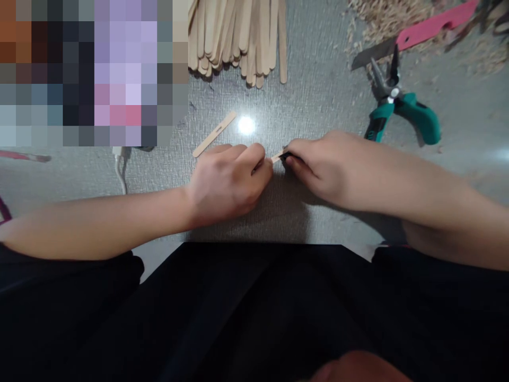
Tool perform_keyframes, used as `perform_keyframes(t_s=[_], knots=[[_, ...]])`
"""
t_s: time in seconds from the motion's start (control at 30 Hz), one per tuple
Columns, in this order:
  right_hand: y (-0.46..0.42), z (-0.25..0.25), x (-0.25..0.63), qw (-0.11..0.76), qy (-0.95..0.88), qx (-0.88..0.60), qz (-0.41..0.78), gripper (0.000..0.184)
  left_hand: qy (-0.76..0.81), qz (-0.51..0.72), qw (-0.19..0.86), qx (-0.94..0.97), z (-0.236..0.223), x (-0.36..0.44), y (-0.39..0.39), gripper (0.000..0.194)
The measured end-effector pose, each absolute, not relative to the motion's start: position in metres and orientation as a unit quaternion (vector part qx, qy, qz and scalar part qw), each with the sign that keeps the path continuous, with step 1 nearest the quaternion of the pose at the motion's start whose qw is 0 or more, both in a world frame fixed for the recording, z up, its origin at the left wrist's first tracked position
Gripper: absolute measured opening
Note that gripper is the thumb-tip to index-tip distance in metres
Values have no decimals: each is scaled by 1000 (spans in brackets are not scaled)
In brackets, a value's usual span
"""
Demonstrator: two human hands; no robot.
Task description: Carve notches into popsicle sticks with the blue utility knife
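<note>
My left hand [230, 178] is closed around a wooden craft stick [275, 158], whose end pokes out to the right between thumb and forefinger. Facing it, my right hand [314, 162] pinches a small dark blade [284, 155] that touches the protruding end of the stick. Most of the blade is covered by my fingers, so its full shape is hidden. Just beyond my left hand, another craft stick [214, 133] with a small slot in its middle lies slanted on the table.
A pile of craft sticks [238, 37] lies at the far middle. Green-handled pliers [413, 114] rest to the right, near a pink-handled saw [433, 25] and wood shavings [387, 13]. A white cable [120, 170] and a brush [27, 156] are at left. The upper left is pixelated.
</note>
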State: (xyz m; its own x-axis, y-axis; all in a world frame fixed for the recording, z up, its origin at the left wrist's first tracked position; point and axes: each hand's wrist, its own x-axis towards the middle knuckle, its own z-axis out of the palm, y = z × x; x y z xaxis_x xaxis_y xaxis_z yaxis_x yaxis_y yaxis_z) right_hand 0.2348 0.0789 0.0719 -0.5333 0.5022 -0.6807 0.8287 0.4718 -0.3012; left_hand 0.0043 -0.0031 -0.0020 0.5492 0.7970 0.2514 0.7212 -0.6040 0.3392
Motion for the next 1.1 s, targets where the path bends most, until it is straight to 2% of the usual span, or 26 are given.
perform_keyframes(t_s=[0.13,0.27,0.37,0.53,0.6,0.67,0.77,0.83,0.9,1.0,1.1], knots=[[77,70,234,268,812,419,-307,28,421,198,54,884,-3,6,-5,38],[81,71,238,242,827,394,-319,28,443,178,64,876,-1,4,-7,32],[87,73,241,191,824,385,-369,33,453,156,49,876,1,3,-6,31],[92,68,245,131,754,426,-483,44,460,144,-38,875,-5,2,1,33],[92,64,246,115,726,441,-515,47,482,138,-35,865,-8,2,4,34],[91,60,246,98,706,447,-540,49,508,148,16,849,-9,1,6,30],[85,55,246,29,681,442,-583,47,540,215,166,797,-3,1,9,13],[79,51,244,-37,644,441,-624,39,559,265,285,732,5,2,10,9],[72,48,242,-89,600,441,-662,26,572,298,373,667,11,4,11,12],[63,48,239,-113,565,446,-685,18,576,316,429,620,16,7,10,13],[60,50,237,-88,542,457,-699,17,569,320,439,617,16,8,9,13]])
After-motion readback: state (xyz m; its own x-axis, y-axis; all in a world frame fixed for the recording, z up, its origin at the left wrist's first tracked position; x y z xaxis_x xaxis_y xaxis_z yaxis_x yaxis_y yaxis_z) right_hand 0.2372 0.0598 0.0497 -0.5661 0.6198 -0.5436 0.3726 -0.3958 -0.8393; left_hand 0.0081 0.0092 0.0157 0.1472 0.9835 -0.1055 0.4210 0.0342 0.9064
